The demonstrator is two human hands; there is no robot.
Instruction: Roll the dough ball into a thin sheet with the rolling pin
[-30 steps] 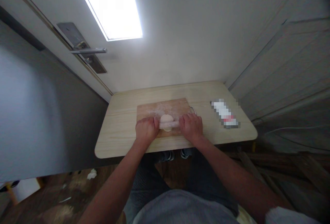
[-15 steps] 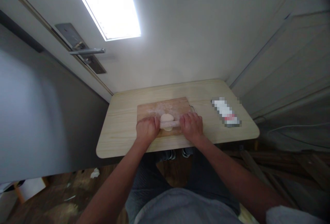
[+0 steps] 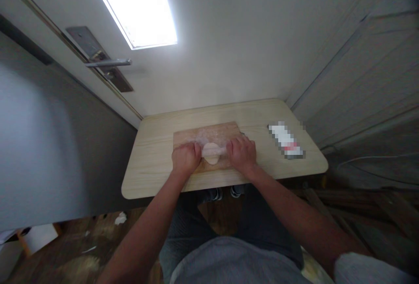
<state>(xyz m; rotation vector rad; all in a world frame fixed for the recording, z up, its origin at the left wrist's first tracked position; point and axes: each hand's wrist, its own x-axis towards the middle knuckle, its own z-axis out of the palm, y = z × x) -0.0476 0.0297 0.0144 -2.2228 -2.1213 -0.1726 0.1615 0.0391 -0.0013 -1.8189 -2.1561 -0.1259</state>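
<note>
Head view: closed hands (image 3: 186, 157) (image 3: 242, 153) grip a rolling pin (image 3: 214, 151).

- Left of the cutting board (image 3: 225, 128), the tabletop (image 3: 144, 157) gives open passage.
- Rightward, past a bare strip, a pixelated item (image 3: 285, 140) obstructs.
- The door (image 3: 212, 72) walls off the far edge.

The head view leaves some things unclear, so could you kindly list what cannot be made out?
All in the head view:
- Pin: ends hidden inside the left grip and right grip.
- Dough: strip beneath the pin, covered by it.
- Item on the table: details hidden by pixelation.
- Window: top cut off by the picture's upper edge.
</note>
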